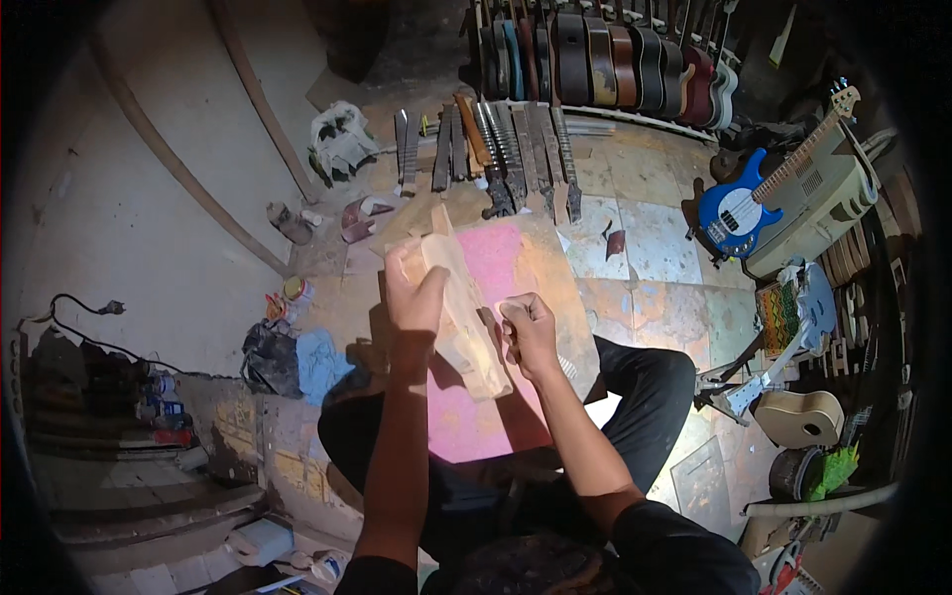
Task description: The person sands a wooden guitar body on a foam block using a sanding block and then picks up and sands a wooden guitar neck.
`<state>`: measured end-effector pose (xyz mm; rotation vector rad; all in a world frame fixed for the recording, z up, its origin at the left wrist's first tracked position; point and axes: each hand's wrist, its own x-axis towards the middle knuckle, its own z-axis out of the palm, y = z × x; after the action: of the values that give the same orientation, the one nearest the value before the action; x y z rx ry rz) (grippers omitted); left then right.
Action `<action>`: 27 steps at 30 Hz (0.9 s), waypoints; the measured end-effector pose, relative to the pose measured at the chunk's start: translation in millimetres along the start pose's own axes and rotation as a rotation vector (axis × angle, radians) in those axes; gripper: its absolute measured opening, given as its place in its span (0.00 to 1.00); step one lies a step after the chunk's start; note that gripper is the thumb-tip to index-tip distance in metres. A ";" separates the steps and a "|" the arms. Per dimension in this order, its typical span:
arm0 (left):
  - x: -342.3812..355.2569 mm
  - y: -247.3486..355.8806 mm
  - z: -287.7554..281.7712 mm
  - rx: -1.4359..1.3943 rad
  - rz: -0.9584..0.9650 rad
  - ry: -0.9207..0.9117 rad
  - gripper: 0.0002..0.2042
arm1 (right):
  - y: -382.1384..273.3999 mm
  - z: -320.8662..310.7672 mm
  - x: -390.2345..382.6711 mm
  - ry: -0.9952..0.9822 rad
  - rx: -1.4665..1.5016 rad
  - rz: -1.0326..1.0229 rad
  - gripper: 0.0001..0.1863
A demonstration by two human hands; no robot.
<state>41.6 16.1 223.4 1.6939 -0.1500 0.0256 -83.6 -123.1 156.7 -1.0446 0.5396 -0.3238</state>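
Note:
My left hand (415, 297) grips an unfinished pale wooden guitar neck (464, 315) near its upper end, holding it tilted over my lap. My right hand (529, 327) is closed on a small pale piece, likely sandpaper, pressed against the neck's right side. Under the neck lies a pink sheet (496, 397) on a wooden board (555, 288) across my knees. I sit on the floor in dark trousers.
Several unfinished guitar necks (506, 154) lie side by side on the tiled floor ahead. A rack of guitar bodies (615, 59) stands at the back. A blue bass guitar (754, 203) leans at right. Rags and cans (288, 337) sit at left beside a wall.

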 end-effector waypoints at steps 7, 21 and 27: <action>-5.6 25.1 7.4 -0.078 -0.115 -0.013 0.26 | 13.6 4.6 -3.3 -0.209 -0.298 -0.172 0.05; -8.7 17.9 3.5 -0.059 -0.096 -0.005 0.25 | -6.0 25.5 -1.2 -0.223 -0.254 -0.101 0.06; -10.9 28.9 15.5 -0.029 -0.105 -0.039 0.25 | 3.8 5.8 0.6 -0.240 -0.300 -0.194 0.06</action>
<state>26.4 -1.8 248.7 1.6715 -0.0904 -0.0878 -79.8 -117.4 155.5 -1.4104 0.2750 -0.2875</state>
